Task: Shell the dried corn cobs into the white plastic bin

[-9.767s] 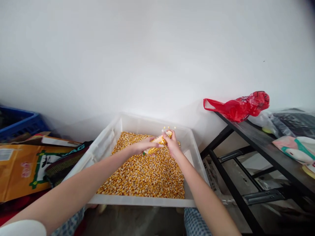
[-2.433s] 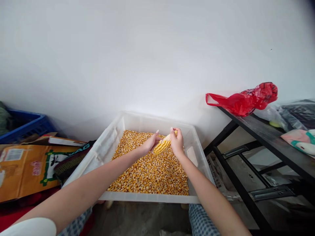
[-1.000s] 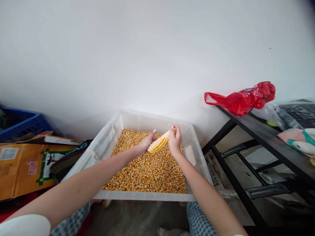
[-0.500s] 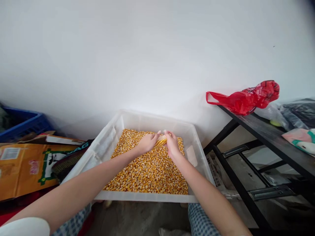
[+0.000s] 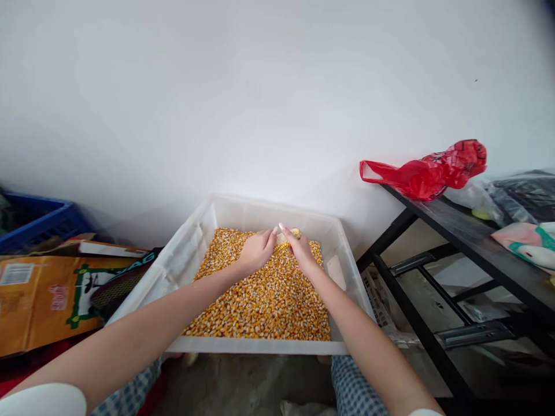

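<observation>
Between my two hands is a corn cob [image 5: 283, 237], partly bare and pale, with some yellow kernels left on it; much of it is hidden by my fingers. My left hand [image 5: 259, 249] is closed at the cob's left side. From the right, my right hand [image 5: 298, 247] grips it, the thumb laid along the cob. Both thumb tips nearly meet over it. Below lie loose corn kernels [image 5: 260, 306], a thick yellow layer in a translucent plastic bin [image 5: 255, 345].
A black metal-framed table [image 5: 459, 231] stands to the right, with a red plastic bag [image 5: 427, 173] on its corner. Left of the bin are an orange cardboard box [image 5: 39, 300], a dark mesh bag [image 5: 119, 289] and a blue crate [image 5: 47, 216]. A white wall [image 5: 260, 104] rises behind.
My right hand has turned and shifted slightly on the cob, its thumb now across it. The cob's far end shows above my right hand. My view has moved slightly.
</observation>
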### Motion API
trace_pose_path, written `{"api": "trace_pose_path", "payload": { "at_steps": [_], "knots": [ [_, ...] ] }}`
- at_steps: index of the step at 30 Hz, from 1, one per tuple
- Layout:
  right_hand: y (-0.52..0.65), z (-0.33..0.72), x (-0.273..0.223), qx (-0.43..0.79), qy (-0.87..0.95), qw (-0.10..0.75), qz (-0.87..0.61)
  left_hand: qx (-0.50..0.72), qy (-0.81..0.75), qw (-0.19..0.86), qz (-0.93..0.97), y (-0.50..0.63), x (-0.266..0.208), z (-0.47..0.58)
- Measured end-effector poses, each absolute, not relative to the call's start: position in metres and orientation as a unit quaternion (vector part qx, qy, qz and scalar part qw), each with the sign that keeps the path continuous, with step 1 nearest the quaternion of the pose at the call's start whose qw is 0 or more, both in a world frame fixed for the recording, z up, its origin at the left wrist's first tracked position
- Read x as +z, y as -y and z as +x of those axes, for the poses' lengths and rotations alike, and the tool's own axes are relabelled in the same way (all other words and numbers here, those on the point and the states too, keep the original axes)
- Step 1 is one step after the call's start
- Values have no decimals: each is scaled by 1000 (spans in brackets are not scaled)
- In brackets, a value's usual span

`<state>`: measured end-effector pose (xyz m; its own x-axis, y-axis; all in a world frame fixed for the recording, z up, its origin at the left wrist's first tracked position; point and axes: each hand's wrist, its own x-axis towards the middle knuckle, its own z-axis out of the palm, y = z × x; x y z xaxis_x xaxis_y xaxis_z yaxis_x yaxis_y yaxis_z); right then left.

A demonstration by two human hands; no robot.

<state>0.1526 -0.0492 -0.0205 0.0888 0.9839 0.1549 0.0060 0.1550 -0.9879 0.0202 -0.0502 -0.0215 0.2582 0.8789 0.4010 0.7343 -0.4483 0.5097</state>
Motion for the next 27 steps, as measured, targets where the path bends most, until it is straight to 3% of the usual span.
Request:
{"api": "trace_pose_path", "payload": {
  "at_steps": [3, 9, 15, 20, 24, 27],
  "knots": [
    [48, 155, -23, 440, 530, 543, -480, 334, -503, 134, 786, 47, -23, 19],
    [59, 149, -25, 259, 578, 571, -522, 298, -520, 241, 763, 39, -30, 23],
    [66, 147, -14, 176, 590, 557, -558, 391, -466, 512, 606, 39, -36, 33],
    [68, 148, -11, 174, 586, 552, -567, 388, -381, 706, 454, 45, -36, 43],
    [71, 145, -12, 162, 620, 542, -543, 354, -395, 759, 377, 43, -44, 42],
    [68, 146, -13, 185, 626, 545, -527, 337, -446, 726, 400, 36, -47, 33]
  ]
}}
